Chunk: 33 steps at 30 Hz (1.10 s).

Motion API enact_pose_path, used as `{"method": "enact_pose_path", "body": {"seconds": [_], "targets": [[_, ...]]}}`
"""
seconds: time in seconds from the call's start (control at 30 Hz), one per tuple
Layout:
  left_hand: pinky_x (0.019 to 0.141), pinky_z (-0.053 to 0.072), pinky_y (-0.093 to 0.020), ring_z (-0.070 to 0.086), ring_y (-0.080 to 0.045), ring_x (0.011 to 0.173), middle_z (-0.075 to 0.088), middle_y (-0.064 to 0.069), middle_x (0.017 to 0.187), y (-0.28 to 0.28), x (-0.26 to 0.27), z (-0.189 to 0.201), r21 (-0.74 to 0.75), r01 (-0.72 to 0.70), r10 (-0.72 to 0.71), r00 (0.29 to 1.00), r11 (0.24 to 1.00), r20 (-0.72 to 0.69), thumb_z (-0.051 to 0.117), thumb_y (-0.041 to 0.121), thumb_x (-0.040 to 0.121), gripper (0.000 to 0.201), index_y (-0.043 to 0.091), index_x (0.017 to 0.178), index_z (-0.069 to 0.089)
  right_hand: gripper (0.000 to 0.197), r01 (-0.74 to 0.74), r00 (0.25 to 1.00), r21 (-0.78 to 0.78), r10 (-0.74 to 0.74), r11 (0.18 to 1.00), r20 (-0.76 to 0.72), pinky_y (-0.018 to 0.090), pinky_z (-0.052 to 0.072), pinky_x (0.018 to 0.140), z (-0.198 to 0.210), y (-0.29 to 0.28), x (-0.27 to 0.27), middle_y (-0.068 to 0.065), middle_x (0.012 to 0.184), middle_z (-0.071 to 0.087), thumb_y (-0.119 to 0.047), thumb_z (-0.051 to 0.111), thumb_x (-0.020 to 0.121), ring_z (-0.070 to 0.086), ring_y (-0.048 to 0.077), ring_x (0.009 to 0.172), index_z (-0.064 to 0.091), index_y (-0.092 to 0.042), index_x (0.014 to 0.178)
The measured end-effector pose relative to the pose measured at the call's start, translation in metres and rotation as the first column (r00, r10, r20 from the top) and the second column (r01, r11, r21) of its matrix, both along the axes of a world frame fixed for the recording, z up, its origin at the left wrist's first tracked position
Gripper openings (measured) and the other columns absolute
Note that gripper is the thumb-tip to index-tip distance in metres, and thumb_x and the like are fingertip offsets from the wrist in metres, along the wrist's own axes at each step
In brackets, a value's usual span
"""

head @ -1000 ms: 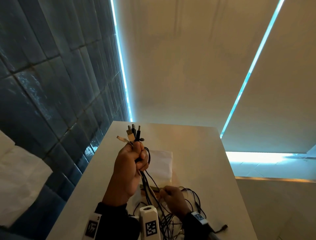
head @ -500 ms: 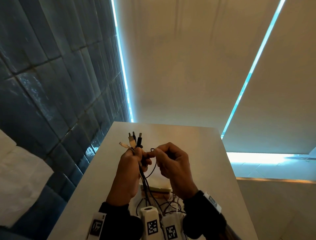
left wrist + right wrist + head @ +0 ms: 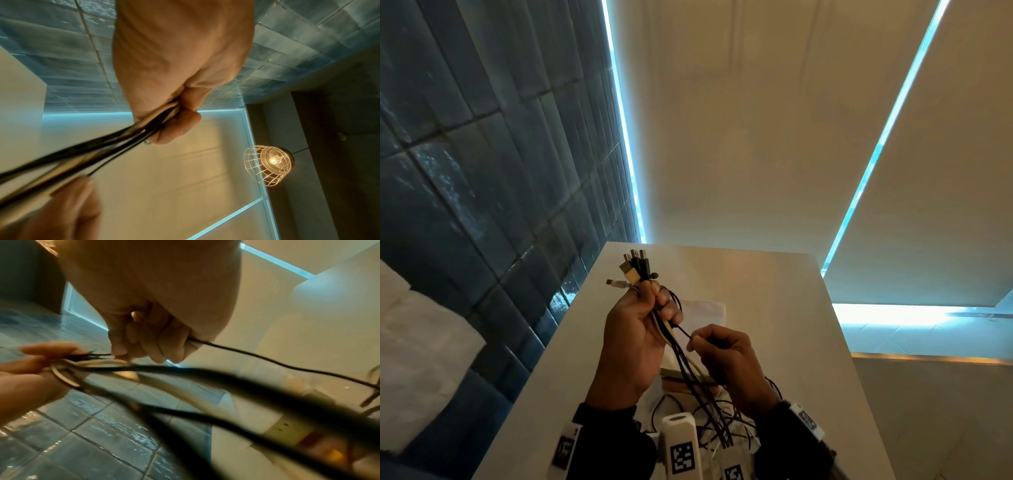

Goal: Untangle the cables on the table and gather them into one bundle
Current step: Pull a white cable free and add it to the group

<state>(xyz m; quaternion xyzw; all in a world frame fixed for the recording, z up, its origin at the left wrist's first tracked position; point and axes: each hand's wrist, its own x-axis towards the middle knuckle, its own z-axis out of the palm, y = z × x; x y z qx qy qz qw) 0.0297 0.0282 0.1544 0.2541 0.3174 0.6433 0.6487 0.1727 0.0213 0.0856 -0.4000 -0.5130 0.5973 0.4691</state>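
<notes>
While left hand (image 3: 635,334) grips cables (image 3: 681,359), right hand (image 3: 726,359) fingers pinching one thin strand, lower tangle hidden.

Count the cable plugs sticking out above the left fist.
5: three dark plugs upright on top, a beige plug below them, a pale plug pointing left. A dark nub at right may be a sixth.

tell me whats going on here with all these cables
A person is sorting cables over a table. The left hand grips a bunch of cables upright, with the plugs sticking out above the fist. The right hand pinches one thin black cable just below that fist. The loose ends hang down into a tangle lying on the table, so the bundle is not finished.
</notes>
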Motion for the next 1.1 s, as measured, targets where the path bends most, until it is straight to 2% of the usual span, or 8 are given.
{"method": "enact_pose_path", "body": {"seconds": [0.13, 0.37, 0.57, 0.73, 0.8, 0.9, 0.97, 1.1], "targets": [[0.05, 0.034, -0.023, 0.036, -0.009, 0.05, 0.043, 0.002, 0.062, 0.0, 0.0, 0.0, 0.015, -0.009, 0.01, 0.999, 1.0, -0.05, 0.037, 0.019, 0.098, 0.024, 0.012, 0.077, 0.046, 0.018, -0.02, 0.998, -0.094, 0.025, 0.995, 0.05, 0.018, 0.031, 0.041, -0.015, -0.002, 0.003, -0.003, 0.049, 0.033, -0.008, 0.056, 0.095, 0.028, 0.008, 0.041, 0.064, -0.002, 0.08], [0.044, 0.032, -0.021, 0.033, -0.007, 0.045, 0.04, 0.004, 0.055, 0.002, -0.002, 0.0, -0.015, -0.052, 0.051, 0.995, 0.999, -0.09, 0.033, 0.015, 0.101, 0.029, 0.012, 0.075, 0.045, 0.022, -0.077, 0.987, -0.142, 0.096, 0.987, 0.13, 0.013, 0.042, 0.047, -0.038, 0.005, 0.001, -0.01, 0.049, 0.054, -0.002, 0.051, 0.096, 0.052, 0.0, 0.044, 0.06, -0.003, 0.076], [0.04, 0.028, -0.019, 0.028, -0.005, 0.04, 0.041, 0.004, 0.055, 0.002, -0.004, 0.001, -0.023, -0.057, 0.054, 0.994, 0.998, -0.096, 0.033, 0.014, 0.101, 0.029, 0.012, 0.075, 0.045, 0.022, 0.004, 0.935, -0.138, 0.045, 0.99, 0.35, 0.031, 0.046, 0.067, -0.081, 0.012, 0.002, -0.005, 0.063, 0.063, -0.027, 0.059, 0.082, 0.058, 0.012, 0.065, 0.069, -0.024, 0.063], [0.039, 0.026, -0.018, 0.027, -0.004, 0.038, 0.041, 0.004, 0.054, 0.003, -0.004, 0.003, -0.035, -0.041, 0.038, 0.994, 0.999, -0.102, 0.032, 0.014, 0.101, 0.029, 0.012, 0.075, 0.044, 0.034, 0.039, 0.9, -0.124, 0.019, 0.992, 0.436, 0.014, 0.038, 0.055, -0.093, 0.012, 0.007, -0.014, 0.048, 0.056, -0.009, 0.059, 0.09, 0.048, -0.005, 0.049, 0.063, -0.022, 0.059], [0.039, 0.026, -0.018, 0.027, -0.004, 0.038, 0.04, 0.004, 0.054, 0.004, -0.004, 0.003, -0.052, -0.047, 0.041, 0.992, 0.998, -0.116, 0.031, 0.014, 0.102, 0.029, 0.012, 0.076, 0.044, 0.034, 0.05, 0.877, -0.122, 0.015, 0.991, 0.48, 0.013, 0.039, 0.056, -0.096, 0.012, 0.01, -0.014, 0.046, 0.055, -0.009, 0.06, 0.089, 0.047, -0.005, 0.049, 0.062, -0.022, 0.058], [0.039, 0.027, -0.018, 0.029, -0.005, 0.039, 0.038, 0.002, 0.057, 0.006, -0.004, 0.003, -0.085, -0.057, 0.043, 0.986, 0.995, -0.158, 0.031, 0.014, 0.102, 0.029, 0.013, 0.076, 0.042, 0.028, 0.118, 0.879, -0.126, -0.044, 0.985, 0.476, 0.027, 0.045, 0.061, -0.092, 0.019, 0.013, -0.008, 0.055, 0.06, -0.01, 0.063, 0.086, 0.053, 0.004, 0.055, 0.066, -0.018, 0.059], [0.041, 0.027, -0.019, 0.031, -0.006, 0.041, 0.037, 0.001, 0.058, 0.007, -0.004, 0.003, -0.109, -0.059, 0.037, 0.981, 0.992, -0.192, 0.031, 0.014, 0.102, 0.029, 0.013, 0.075, 0.041, 0.019, 0.206, 0.881, -0.101, -0.14, 0.973, 0.451, 0.027, 0.043, 0.056, -0.076, 0.024, 0.012, -0.004, 0.059, 0.06, -0.011, 0.063, 0.085, 0.051, 0.008, 0.054, 0.069, -0.011, 0.066], [0.052, 0.028, -0.026, 0.042, -0.012, 0.05, 0.041, -0.004, 0.065, 0.005, 0.0, 0.003, -0.174, -0.053, 0.005, 0.964, 0.983, -0.266, 0.03, 0.013, 0.103, 0.028, 0.012, 0.077, 0.042, 0.015, 0.249, 0.961, -0.059, -0.239, 0.967, 0.137, 0.022, 0.026, 0.04, -0.02, 0.03, 0.003, 0.003, 0.054, 0.043, -0.008, 0.06, 0.09, 0.031, 0.012, 0.04, 0.06, 0.004, 0.081]]}}
